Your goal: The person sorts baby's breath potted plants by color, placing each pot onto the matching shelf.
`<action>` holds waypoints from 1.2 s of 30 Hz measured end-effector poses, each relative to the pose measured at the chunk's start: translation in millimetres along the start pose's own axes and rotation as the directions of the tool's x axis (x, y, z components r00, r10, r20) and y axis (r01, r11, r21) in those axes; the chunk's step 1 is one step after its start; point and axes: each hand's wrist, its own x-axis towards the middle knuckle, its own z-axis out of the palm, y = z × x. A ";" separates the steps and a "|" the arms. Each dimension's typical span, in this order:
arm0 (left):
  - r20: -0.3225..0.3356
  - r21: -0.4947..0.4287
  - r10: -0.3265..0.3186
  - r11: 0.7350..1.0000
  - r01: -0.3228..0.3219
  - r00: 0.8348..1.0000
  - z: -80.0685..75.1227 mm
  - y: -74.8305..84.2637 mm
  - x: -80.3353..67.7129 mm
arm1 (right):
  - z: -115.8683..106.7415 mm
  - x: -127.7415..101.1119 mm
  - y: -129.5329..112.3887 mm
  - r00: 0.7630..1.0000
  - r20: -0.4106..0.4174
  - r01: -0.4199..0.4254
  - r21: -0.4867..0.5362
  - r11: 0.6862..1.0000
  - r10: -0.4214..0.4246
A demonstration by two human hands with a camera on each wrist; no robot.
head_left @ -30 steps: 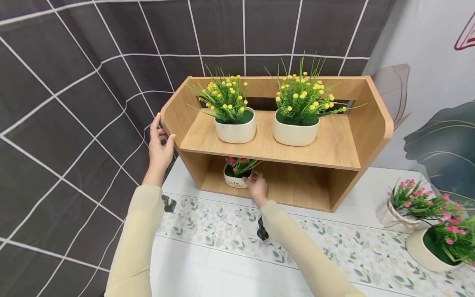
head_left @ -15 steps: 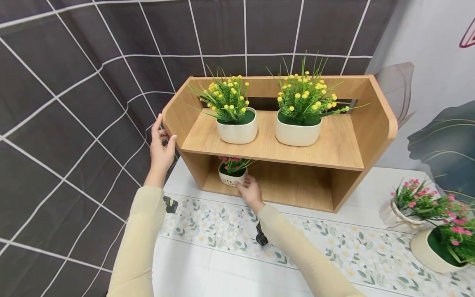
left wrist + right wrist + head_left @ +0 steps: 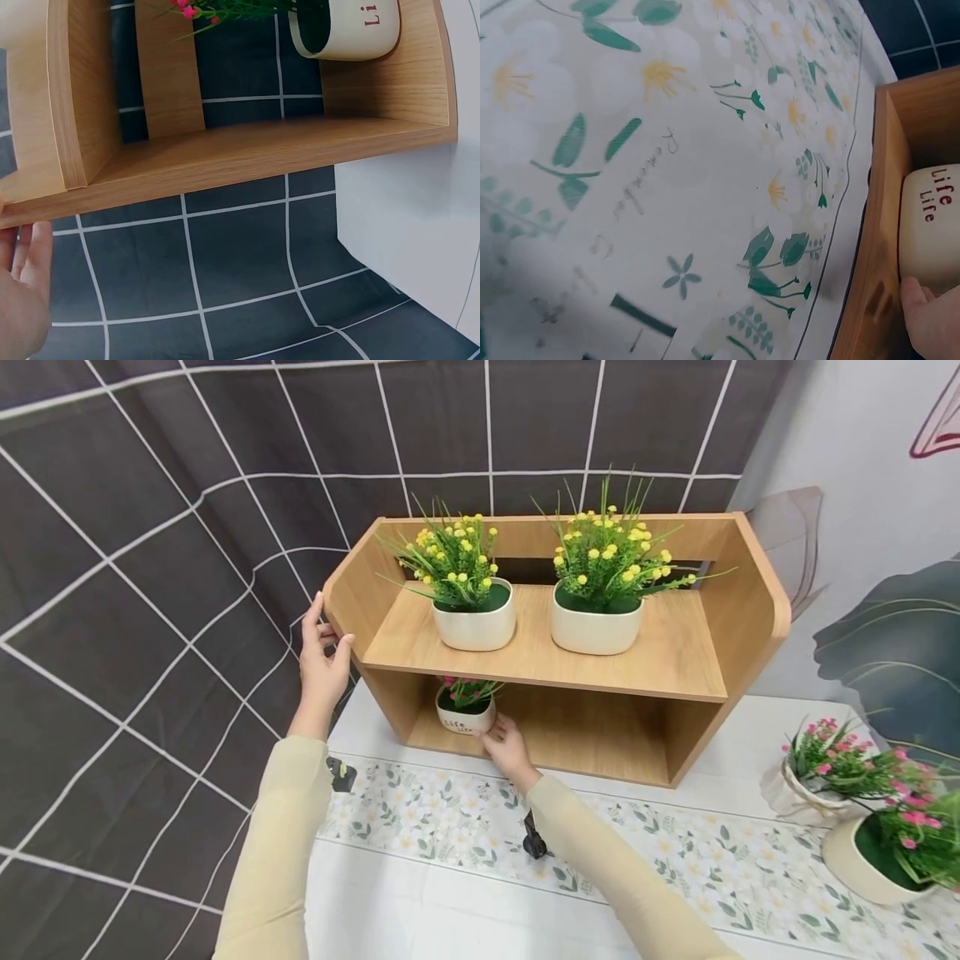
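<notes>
We see wooden shelf (image 3: 750, 635); "Life" pot (image 3: 463, 722) in its lower compartment (image 3: 592, 735), left end. Right hand (image 3: 512, 752) touches pot's right side, thumb at front; we cannot tell whether it pinches. Left hand (image 3: 322, 672) touches shelf's left panel (image 3: 363, 597), thumb spread wide from fingers. Two yellow-flowered pots (image 3: 474, 628) (image 3: 596, 631) on shelf's upper board (image 3: 675, 656).
</notes>
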 end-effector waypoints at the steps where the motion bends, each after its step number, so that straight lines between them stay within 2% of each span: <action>1: -0.005 0.002 0.005 1.000 -0.005 1.000 0.1 0.3 -0.4 | -2.5 -1.8 -0.2 1.000 -0.008 0.001 -0.005 1.000 -0.001; 8: -0.025 0.001 0.028 1.000 -0.027 0.999 0.4 1.3 -0.1 | -20.0 -16.1 -3.0 0.995 -0.055 0.080 -0.011 0.997 -0.080; 17: -0.040 0.042 0.002 0.999 0.000 0.999 1.4 3.5 -2.0 | -45.7 -45.7 -5.0 0.981 -0.109 0.167 0.062 0.984 -0.159; 27: -0.057 0.061 0.023 0.998 -0.019 0.998 1.4 6.1 -3.1 | -82.0 -75.6 -11.9 0.971 -0.151 0.193 0.032 0.981 -0.186; 32: -0.041 0.063 0.015 0.998 -0.013 0.999 3.3 6.9 -3.3 | -102.1 -87.6 -12.2 0.952 -0.229 0.208 -0.002 0.978 -0.203; 36: -0.059 0.071 0.017 0.997 -0.013 0.998 2.6 4.6 -4.4 | -115.6 -95.9 -10.0 0.929 -0.286 0.228 -0.058 0.972 -0.235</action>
